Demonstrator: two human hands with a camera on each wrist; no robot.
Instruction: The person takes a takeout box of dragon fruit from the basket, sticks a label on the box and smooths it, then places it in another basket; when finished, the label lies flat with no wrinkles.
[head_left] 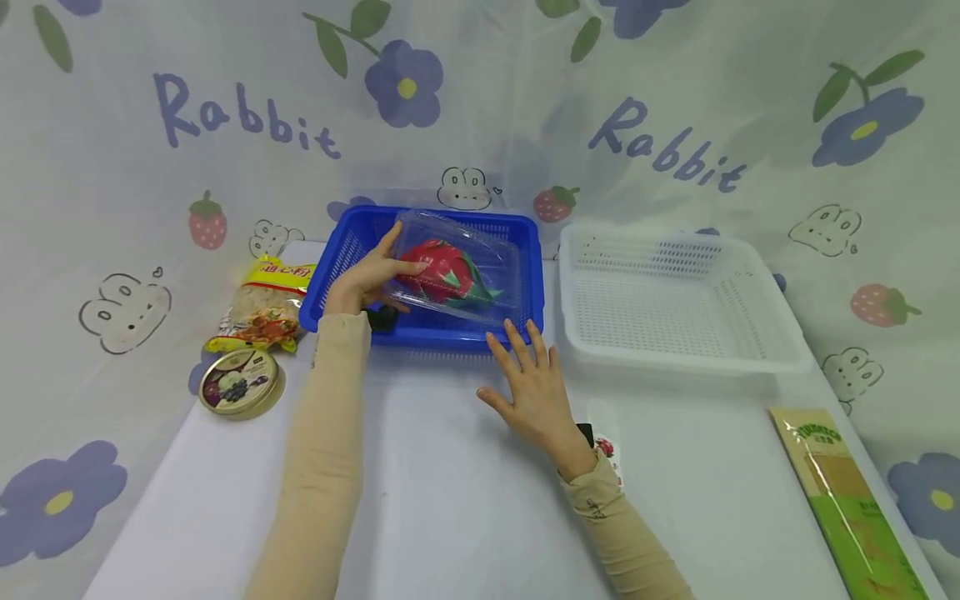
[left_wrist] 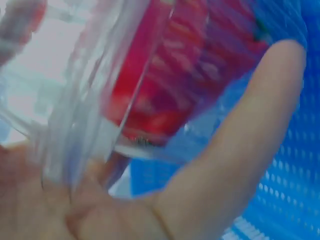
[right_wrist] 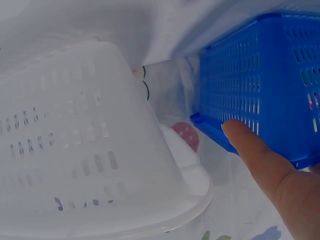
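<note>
My left hand [head_left: 369, 279] grips a clear plastic box [head_left: 501, 262] by its left end, thumb on one side and fingers behind. A red dragon fruit [head_left: 435, 271] with green tips shows through the plastic. The box is tilted, over the blue basket [head_left: 330, 287]; whether it touches the basket, I cannot tell. In the left wrist view the thumb [left_wrist: 240, 135] lies along the box, blurred. My right hand [head_left: 536, 396] has its fingers spread and holds nothing, with fingertips near the basket's front right rim.
A white basket [head_left: 675, 358] stands right of the blue one. On the left are a yellow-topped food bag [head_left: 262, 304] and a round tin [head_left: 238, 383]. A long green-and-yellow packet [head_left: 847, 500] lies at the right edge. A small printed card [head_left: 609, 454] is partly behind my right wrist.
</note>
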